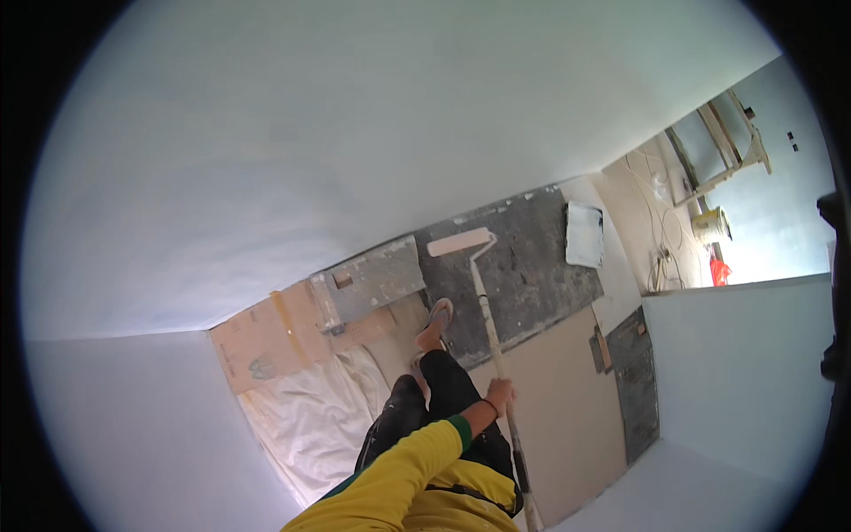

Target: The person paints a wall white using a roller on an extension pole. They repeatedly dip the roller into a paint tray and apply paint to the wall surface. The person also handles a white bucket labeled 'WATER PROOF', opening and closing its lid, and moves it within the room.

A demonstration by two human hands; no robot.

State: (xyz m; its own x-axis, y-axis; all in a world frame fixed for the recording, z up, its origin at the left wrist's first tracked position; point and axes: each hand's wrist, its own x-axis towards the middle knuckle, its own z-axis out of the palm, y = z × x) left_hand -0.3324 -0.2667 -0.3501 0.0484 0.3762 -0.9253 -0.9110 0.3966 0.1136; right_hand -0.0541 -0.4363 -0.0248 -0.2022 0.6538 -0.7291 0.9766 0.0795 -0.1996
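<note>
My left hand (501,395) is wrapped around the long, paint-stained pole of a paint roller (493,340). The left arm, in a yellow sleeve with a green cuff, reaches in from the lower left. From the hand the pole runs up to a bent wire frame, with a pale roller sleeve (459,242) at its far end, over a dark floor board. Below the hand, the pole passes beside my body to the lower edge. My right hand is out of view. To the right of the roller sleeve lies a white paint tray (584,235).
A pale wall (292,151) rises in front. Cardboard (266,341), a white cloth (310,412) and a grey board (377,285) cover the floor at left. Beyond an opening at right are a wooden frame (722,146), a bucket (711,226) and loose cables (658,222).
</note>
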